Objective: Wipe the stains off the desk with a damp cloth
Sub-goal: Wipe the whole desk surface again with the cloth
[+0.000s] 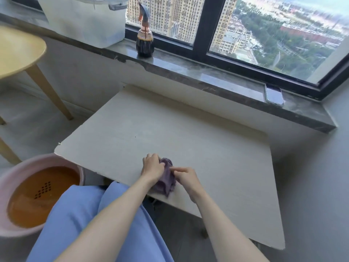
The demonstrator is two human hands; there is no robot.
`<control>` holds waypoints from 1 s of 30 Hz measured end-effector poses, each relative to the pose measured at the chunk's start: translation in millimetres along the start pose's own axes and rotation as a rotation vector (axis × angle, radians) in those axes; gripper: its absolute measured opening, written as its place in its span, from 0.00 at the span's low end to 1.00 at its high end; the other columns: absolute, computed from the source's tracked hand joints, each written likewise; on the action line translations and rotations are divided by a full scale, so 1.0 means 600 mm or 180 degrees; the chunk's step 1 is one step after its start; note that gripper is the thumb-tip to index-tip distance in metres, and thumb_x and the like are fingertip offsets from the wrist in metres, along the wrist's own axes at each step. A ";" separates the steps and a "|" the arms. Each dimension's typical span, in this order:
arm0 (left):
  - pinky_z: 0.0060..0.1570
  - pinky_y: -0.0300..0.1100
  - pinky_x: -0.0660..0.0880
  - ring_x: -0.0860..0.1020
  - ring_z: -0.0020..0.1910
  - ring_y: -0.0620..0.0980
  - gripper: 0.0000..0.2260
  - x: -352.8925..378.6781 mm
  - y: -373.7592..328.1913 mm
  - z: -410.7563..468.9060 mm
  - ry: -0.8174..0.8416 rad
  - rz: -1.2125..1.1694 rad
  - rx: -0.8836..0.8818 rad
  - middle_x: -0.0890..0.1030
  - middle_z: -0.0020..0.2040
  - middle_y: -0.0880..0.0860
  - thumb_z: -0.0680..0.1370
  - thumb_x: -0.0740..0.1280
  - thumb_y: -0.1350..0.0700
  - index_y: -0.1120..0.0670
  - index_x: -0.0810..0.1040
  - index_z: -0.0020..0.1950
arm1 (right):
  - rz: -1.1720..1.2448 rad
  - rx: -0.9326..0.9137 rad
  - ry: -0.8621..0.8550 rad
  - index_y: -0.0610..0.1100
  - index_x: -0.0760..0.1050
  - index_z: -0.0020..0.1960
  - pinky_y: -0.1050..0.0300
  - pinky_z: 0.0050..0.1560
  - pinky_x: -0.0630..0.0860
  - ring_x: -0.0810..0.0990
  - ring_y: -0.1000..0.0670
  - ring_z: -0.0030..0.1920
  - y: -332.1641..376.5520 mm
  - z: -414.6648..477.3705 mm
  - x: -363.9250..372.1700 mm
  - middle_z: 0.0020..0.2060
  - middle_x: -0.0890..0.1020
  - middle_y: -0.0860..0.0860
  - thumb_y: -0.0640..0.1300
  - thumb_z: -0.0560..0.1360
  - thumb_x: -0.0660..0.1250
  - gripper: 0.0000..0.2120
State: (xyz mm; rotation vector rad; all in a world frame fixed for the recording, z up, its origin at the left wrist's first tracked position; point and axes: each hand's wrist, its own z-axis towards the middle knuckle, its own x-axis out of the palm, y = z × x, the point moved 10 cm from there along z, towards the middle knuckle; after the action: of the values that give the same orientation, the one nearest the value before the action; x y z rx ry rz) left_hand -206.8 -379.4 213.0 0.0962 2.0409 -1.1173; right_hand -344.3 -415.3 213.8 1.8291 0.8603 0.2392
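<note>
A crumpled purple cloth [165, 178] lies near the front edge of the pale desk [188, 133]. My left hand [152, 167] grips the cloth's far left part with curled fingers. My right hand [186, 177] pinches its right side. Both hands rest on the desk top with the cloth bunched between them. A tiny dark speck [135, 136] shows on the desk further back; no other stains are plain to see.
A pink basin [17, 178] of brownish water stands on the floor at the left. A spray bottle [144, 38], a white plastic bin [85, 17] and a phone [274, 95] sit on the windowsill. A round wooden side table [18, 52] stands at the far left.
</note>
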 end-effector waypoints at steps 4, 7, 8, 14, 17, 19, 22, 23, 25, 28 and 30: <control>0.35 0.41 0.67 0.74 0.39 0.52 0.05 -0.023 -0.004 -0.011 0.0344 -0.1235 -0.0226 0.75 0.41 0.54 0.77 0.60 0.60 0.57 0.72 0.42 | 0.0593 0.0223 -0.0549 0.38 0.79 0.54 0.59 0.47 0.73 0.78 0.49 0.46 0.016 -0.021 -0.052 0.41 0.81 0.46 0.32 0.75 0.60 0.12; 0.35 0.40 0.69 0.73 0.35 0.48 0.06 -0.043 -0.008 -0.034 0.0593 -0.1922 -0.0365 0.75 0.37 0.53 0.79 0.59 0.62 0.56 0.73 0.43 | 0.1184 0.0405 -0.0492 0.39 0.72 0.64 0.53 0.49 0.75 0.79 0.46 0.48 0.012 -0.023 -0.034 0.47 0.80 0.45 0.42 0.77 0.63 0.16; 0.36 0.40 0.71 0.74 0.36 0.48 0.06 -0.048 -0.010 -0.041 0.0638 -0.2107 -0.0396 0.76 0.38 0.53 0.80 0.59 0.61 0.56 0.73 0.45 | 0.1304 0.0435 -0.0346 0.40 0.71 0.65 0.51 0.49 0.77 0.80 0.45 0.49 0.016 -0.023 -0.018 0.51 0.81 0.43 0.45 0.77 0.65 0.19; 0.32 0.41 0.77 0.80 0.43 0.50 0.14 -0.062 0.004 -0.071 0.0852 -0.2948 -0.0545 0.80 0.51 0.57 0.76 0.67 0.63 0.62 0.73 0.61 | 0.1158 0.0231 -0.0417 0.36 0.76 0.49 0.59 0.30 0.68 0.76 0.46 0.33 0.058 -0.022 0.032 0.36 0.80 0.42 0.36 0.74 0.69 0.06; 0.37 0.42 0.79 0.79 0.44 0.54 0.19 -0.077 0.036 -0.068 0.0651 -0.2942 -0.0609 0.78 0.53 0.61 0.72 0.67 0.72 0.64 0.72 0.62 | 0.0866 0.0285 -0.0587 0.37 0.74 0.43 0.64 0.21 0.62 0.69 0.49 0.22 0.062 -0.016 0.048 0.28 0.75 0.43 0.36 0.76 0.66 0.03; 0.42 0.44 0.77 0.78 0.47 0.55 0.19 -0.113 0.053 -0.056 0.0257 -0.2642 -0.0540 0.79 0.52 0.59 0.71 0.68 0.73 0.63 0.73 0.61 | 0.0738 0.0278 -0.0662 0.38 0.73 0.40 0.60 0.22 0.67 0.71 0.48 0.21 0.070 -0.009 0.061 0.27 0.75 0.43 0.38 0.77 0.63 0.07; 0.45 0.41 0.73 0.77 0.47 0.54 0.10 -0.213 0.063 -0.024 -0.0571 -0.1068 -0.0242 0.80 0.48 0.54 0.72 0.68 0.66 0.57 0.79 0.52 | 0.0475 0.0276 -0.0645 0.41 0.73 0.45 0.55 0.36 0.77 0.78 0.46 0.34 0.086 0.009 0.093 0.37 0.78 0.43 0.41 0.79 0.59 0.06; 0.44 0.41 0.72 0.77 0.45 0.54 0.06 -0.245 0.062 -0.015 -0.0790 -0.0688 -0.0153 0.80 0.45 0.53 0.73 0.67 0.63 0.55 0.79 0.48 | 0.0357 0.0267 -0.0624 0.41 0.73 0.47 0.56 0.38 0.76 0.78 0.47 0.37 0.092 0.015 0.102 0.38 0.78 0.45 0.41 0.79 0.58 0.06; 0.42 0.42 0.72 0.77 0.45 0.54 0.04 -0.294 0.060 -0.005 -0.1200 -0.0273 0.0030 0.80 0.43 0.51 0.75 0.64 0.60 0.53 0.79 0.43 | 0.0150 0.0224 -0.0571 0.41 0.73 0.48 0.59 0.36 0.72 0.76 0.49 0.37 0.104 0.028 0.115 0.37 0.76 0.47 0.39 0.78 0.56 0.07; 0.44 0.44 0.71 0.74 0.53 0.52 0.04 -0.281 0.067 0.012 -0.1053 0.0295 0.0471 0.76 0.49 0.50 0.76 0.65 0.58 0.52 0.78 0.49 | -0.0184 0.0171 -0.0488 0.39 0.76 0.48 0.59 0.35 0.71 0.76 0.48 0.36 0.113 0.052 0.131 0.37 0.76 0.46 0.37 0.77 0.56 0.09; 0.52 0.45 0.71 0.73 0.57 0.51 0.10 -0.216 0.092 0.016 -0.0378 0.0560 0.0636 0.76 0.53 0.50 0.74 0.69 0.52 0.51 0.77 0.54 | -0.0598 0.0113 -0.0489 0.40 0.77 0.45 0.57 0.41 0.72 0.76 0.46 0.41 0.111 0.071 0.140 0.41 0.78 0.44 0.37 0.76 0.57 0.10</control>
State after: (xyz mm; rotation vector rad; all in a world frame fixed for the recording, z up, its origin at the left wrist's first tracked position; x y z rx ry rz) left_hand -89.9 -315.8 259.4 0.2970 1.7761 -1.1836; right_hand -231.3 -404.0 234.8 1.7606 0.9257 -0.0354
